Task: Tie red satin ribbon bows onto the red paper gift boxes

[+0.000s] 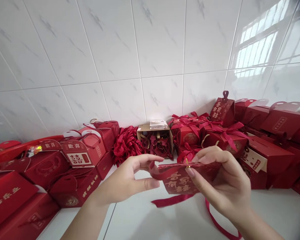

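A red gift box (181, 182) with gold characters is held up in the middle, over the white tabletop (137, 216). My right hand (222, 176) grips its right part, thumb in front and fingers behind, beside a small gold tie (187, 164). At the box's left end, my left hand (137, 176) is beside a red looped strap (155, 171), with thumb and fingers apart. A red ribbon (172, 201) hangs below the box, and more ribbon trails down under my right hand.
Red boxes (80, 153) stand at left. A bundle of red ribbon (127, 143) lies beside a cardboard box (140, 128) with red pieces and folded papers (158, 124). Bow-tied boxes (188, 131) and more red boxes (275, 150) fill the right, before a tiled wall (162, 40).
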The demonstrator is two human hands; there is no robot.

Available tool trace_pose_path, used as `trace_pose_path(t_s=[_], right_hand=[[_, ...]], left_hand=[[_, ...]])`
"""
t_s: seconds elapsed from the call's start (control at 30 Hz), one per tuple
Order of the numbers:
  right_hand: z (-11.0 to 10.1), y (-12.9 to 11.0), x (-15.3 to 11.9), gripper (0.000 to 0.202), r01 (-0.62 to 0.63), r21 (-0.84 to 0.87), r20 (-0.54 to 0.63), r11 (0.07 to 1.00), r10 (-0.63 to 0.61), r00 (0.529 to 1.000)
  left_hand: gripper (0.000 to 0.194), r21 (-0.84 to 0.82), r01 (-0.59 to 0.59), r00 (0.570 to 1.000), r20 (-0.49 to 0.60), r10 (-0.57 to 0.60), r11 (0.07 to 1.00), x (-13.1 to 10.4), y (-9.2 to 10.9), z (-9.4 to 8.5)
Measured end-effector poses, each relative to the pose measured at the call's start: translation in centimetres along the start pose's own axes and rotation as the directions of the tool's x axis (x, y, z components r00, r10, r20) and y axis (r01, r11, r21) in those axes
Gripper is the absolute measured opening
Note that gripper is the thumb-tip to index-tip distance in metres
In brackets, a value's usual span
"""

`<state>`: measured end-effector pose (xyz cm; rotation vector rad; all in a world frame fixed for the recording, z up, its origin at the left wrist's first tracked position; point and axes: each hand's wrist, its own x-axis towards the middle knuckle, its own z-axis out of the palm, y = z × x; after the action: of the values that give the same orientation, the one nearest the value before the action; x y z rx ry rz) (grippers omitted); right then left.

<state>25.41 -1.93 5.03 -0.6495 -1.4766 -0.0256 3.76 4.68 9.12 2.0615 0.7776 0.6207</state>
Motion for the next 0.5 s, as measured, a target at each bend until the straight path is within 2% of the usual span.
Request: trace_pose_path(t_s=[0.13, 0.2, 0.23, 0.3, 0.37, 0.5], right_hand=[[-0.2, -0.1, -0.2, 0.031, 0.017, -0.021, -0.005, 1.0, -0.017, 1.0], [-0.2, -0.2, -0.2, 0.031, 0.008, -0.032, -0.027, 0.999, -0.009, 1.0], [-0.1, -0.2, -0.2, 0.031, 0.002, -0.034, -0.034, 0.999, -0.003, 0.999], [-0.1, -0.2, -0.2, 0.031, -0.005, -0.036, -0.044, 0.999, 0.003, 0.999], [0.0, -0.1, -0.2, 0.03, -0.01, -0.04, -0.049, 0.999, 0.008, 0.999], [0.4, -0.1, -0.2, 0.027, -0.006, -0.043, 0.023, 0.999, 0.007, 1.0]], left_hand=[[0.03, -0.215, -0.085, 0.996, -0.001, 0.086, 0.973, -0.2, 0.3, -1.3], [0.015, -0.279, -0.146, 0.988, 0.008, 0.154, 0.949, -0.4, 0.3, -1.7], [0.009, -0.289, -0.169, 0.983, 0.016, 0.182, 0.942, -0.5, 0.2, -1.8], [0.011, -0.265, -0.197, 0.978, 0.02, 0.21, 0.944, -0.7, 0.1, -2.0], [0.008, -0.231, -0.191, 0.981, -0.001, 0.196, 0.954, -0.8, 0.0, -2.2], [0.009, -0.242, -0.239, 0.967, -0.147, 0.208, 0.94, -1.3, 0.2, -2.7]])
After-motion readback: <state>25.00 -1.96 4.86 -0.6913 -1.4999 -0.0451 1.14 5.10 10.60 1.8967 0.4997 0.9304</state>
